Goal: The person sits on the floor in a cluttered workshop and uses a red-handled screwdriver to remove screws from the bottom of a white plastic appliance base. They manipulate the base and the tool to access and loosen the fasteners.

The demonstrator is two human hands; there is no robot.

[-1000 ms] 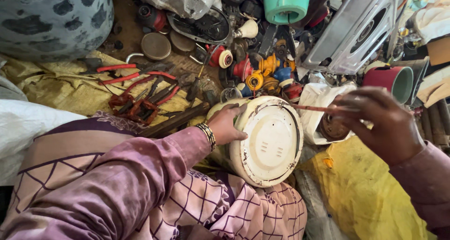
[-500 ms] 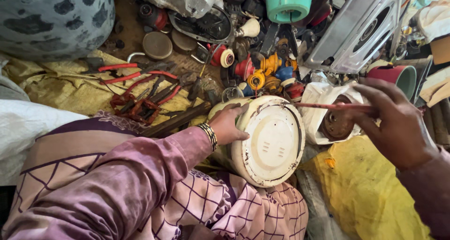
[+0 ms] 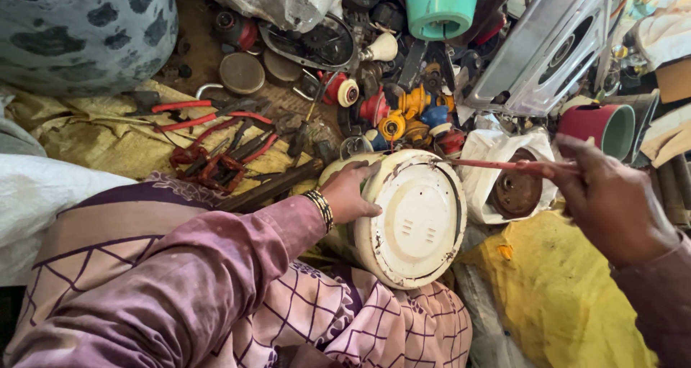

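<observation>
Cream round metal casing (image 3: 414, 220), chipped at rim, rests tilted on lap, flat underside facing up. Left hand (image 3: 349, 193) clamps its upper-left edge, fingers curled over rim. Right hand (image 3: 612, 199) pinches thin reddish rod (image 3: 497, 164), fingers closed around it; rod tip touches casing's top edge. Just below rod: rusty disc (image 3: 515, 192) in white bag (image 3: 482, 159). Red-handled pliers (image 3: 209, 116) lie well left of left fingers.

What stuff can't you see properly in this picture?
- Head view: the far side of the round cream appliance is hidden behind its own base and the left hand.
- The tip of the thin reddish tool held by the right hand is too small to tell.
- The rusty disc is partly hidden by its white bag.
</observation>
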